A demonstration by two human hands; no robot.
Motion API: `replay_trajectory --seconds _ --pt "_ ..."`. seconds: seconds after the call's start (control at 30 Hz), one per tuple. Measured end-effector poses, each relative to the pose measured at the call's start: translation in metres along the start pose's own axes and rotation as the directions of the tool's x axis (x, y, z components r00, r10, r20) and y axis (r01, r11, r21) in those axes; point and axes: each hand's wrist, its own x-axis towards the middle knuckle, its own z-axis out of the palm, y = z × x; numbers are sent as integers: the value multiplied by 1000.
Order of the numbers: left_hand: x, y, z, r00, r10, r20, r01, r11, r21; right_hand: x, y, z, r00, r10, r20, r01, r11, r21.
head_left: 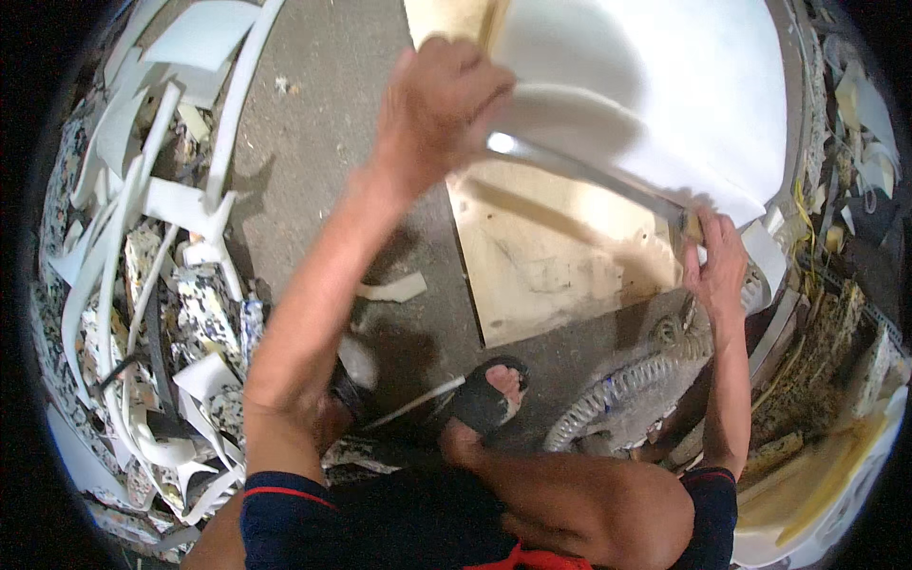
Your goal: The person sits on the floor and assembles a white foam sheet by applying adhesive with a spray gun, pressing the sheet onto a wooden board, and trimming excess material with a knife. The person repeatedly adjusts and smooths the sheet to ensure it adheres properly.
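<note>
Metal strip: a long, narrow, shiny strip is spanning the gap between the two hands, running from upper left down to the right.
Left hand: the left hand is closing in a fist at the strip's upper left end; motion is blurring it, and the exact finger contact is not being shown.
Right hand: the right hand is gripping the strip's lower right end with bent fingers, beside a small tan block at that end.
Hand spacing: the hands are standing well apart, the left one farther from the body, with the strip's middle lying bare between them.
White sheet: a large white sheet is lying beyond the strip, its near edge passing close to the strip in view; whether they are touching cannot be told.
Plywood board: a pale board is lying on the grey floor, partly under the white sheet, and is catching a dark shadow band below the strip.
Feet: a dark sandal is resting near the board's closest corner.
Right side: a corrugated hose is curving below the right hand.
Left side: white offcuts and speckled pieces are lying heaped, well apart from both hands.
</note>
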Motion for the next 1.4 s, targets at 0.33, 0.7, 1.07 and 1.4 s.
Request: replay_trajectory --seconds 0.33,0.7,1.07,1.4 --pt "75 -35 -19 848 -96 522 190 973 -130 32 -1 -6 999 16 -51 -16 1000 -3" --pt "88 -13 -39 734 -228 639 335 941 -49 36 -2 -6 999 23 -29 -23 1000 1" --pt "86 -18 -34 742 -223 632 309 951 -27 41 -12 -10 999 7 -38 -7 1000 -1" --pt "82 -3 -45 774 -211 597 315 946 -75 44 -14 -12 999 33 -1 -33 999 -41"
